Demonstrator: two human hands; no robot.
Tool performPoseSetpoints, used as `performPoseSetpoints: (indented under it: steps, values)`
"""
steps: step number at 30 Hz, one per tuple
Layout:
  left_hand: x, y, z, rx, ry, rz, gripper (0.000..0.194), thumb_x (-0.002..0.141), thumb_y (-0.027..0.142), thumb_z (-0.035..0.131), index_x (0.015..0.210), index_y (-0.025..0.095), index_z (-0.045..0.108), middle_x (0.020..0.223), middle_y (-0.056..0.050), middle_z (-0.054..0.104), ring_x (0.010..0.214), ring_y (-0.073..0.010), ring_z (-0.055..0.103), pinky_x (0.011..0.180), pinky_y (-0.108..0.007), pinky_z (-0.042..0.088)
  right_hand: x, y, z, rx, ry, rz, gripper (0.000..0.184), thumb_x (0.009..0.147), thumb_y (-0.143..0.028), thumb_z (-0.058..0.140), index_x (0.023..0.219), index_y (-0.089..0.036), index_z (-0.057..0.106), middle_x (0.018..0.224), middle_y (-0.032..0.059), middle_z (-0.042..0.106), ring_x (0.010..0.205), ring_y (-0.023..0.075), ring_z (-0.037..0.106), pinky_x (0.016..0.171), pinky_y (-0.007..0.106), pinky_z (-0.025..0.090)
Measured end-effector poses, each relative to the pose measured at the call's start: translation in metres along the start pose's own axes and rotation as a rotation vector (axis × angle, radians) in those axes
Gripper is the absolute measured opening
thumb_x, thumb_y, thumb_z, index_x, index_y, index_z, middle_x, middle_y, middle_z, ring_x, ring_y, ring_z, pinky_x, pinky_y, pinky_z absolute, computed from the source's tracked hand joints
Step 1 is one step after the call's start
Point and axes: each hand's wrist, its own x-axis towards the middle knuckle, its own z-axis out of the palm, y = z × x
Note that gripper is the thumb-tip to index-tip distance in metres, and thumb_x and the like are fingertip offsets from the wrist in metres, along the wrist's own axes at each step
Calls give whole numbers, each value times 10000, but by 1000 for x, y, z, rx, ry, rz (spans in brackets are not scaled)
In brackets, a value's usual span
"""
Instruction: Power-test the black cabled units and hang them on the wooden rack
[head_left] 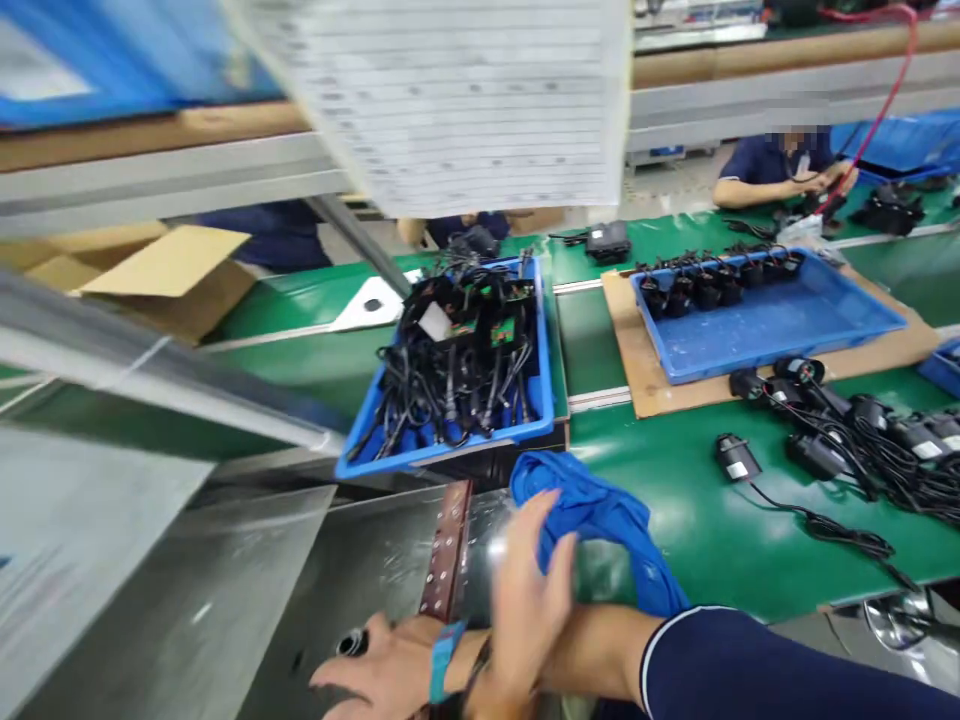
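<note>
My right hand [386,672] reaches across to the left over a grey metal surface [300,580], its visible fingers apart. A teal band [445,660] circles that wrist. Beside its fingers is a small dark round part with a shiny rim [352,642]; whether they touch it I cannot tell. My left hand [525,575], smeared by motion, is raised over the right forearm with thumb and fingers apart. Behind it a crumpled blue cloth [600,508] lies at the bench edge. A brown riveted strip [448,550] runs between the right hand and the blue tray.
A blue tray [352,465] holds black cables and circuit boards. Another blue tray [780,325], with several black parts, sits on cardboard [630,375]. Black cabled devices [817,450] lie at right. A metal post [247,395] and hanging paper sheet [480,100] intrude. Co-workers sit across the bench.
</note>
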Motion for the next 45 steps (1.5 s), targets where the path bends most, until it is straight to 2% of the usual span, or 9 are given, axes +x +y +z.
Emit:
performPoseSetpoints:
  steps: [4,6,9,12,20,29,33,36,45]
  values:
    - [21,56,110,353,-541,925,459,853,178,594,1310,174,552,1385,-114,552,1338,-268,454,1112,-447,409,7,12,-5,232,-78,111,641,902,-690,506,1447,-369,394,1191,152,547,907,353,692,591,407,603]
    - [28,69,170,535,-621,1238,393,926,147,470,1314,158,533,1426,-130,507,1340,-282,439,1059,-452,430,8,15,-8,261,-101,139,616,904,-651,534,1418,-326,439,1231,165,529,819,337,707,592,423,603]
    - [32,66,231,711,-648,1418,357,990,132,311,1180,129,614,1259,-135,605,1266,-285,487,1015,-464,420,5,14,-16,261,-99,126,550,926,-586,544,1364,-257,495,1218,173,537,716,312,702,564,424,591]
    - [31,55,243,814,-647,1376,331,992,141,333,1028,123,662,1081,-109,647,1131,-271,554,1025,-504,396,-2,7,-27,306,-13,118,441,949,-519,566,1293,-245,542,1118,121,589,674,270,676,528,387,568]
    - [0,62,101,357,-464,1156,347,919,152,444,1251,109,532,1267,-126,598,1286,-202,476,1114,-359,413,-6,-1,-32,339,88,36,357,981,-398,611,1229,-146,570,1147,96,584,958,234,612,817,391,544]
    - [-144,20,-78,-136,399,716,486,860,433,652,1290,305,466,1233,-90,660,1246,-282,576,1046,-447,511,17,22,4,702,48,34,449,978,-502,423,1292,-188,487,1239,100,552,1075,224,551,932,357,470]
    - [-183,-31,-118,-182,919,356,602,763,369,771,1266,278,453,1315,-125,604,1280,-320,542,1074,-526,467,29,12,8,977,-272,179,725,845,-743,517,1319,-197,464,1094,82,594,709,176,594,599,281,507]
    - [-184,-79,-138,-180,1156,113,510,772,290,751,1210,229,497,1313,-125,605,1247,-282,572,1092,-495,446,30,-12,6,1131,-447,170,691,840,-762,541,1251,-208,515,1082,80,612,839,201,616,687,292,526]
    - [-168,-159,-178,-113,1349,-71,528,744,177,715,1239,204,534,1290,-97,626,1240,-251,572,1116,-485,403,7,-74,-1,1232,-653,173,510,943,-658,522,1260,-260,556,1281,48,573,1176,229,536,992,354,449]
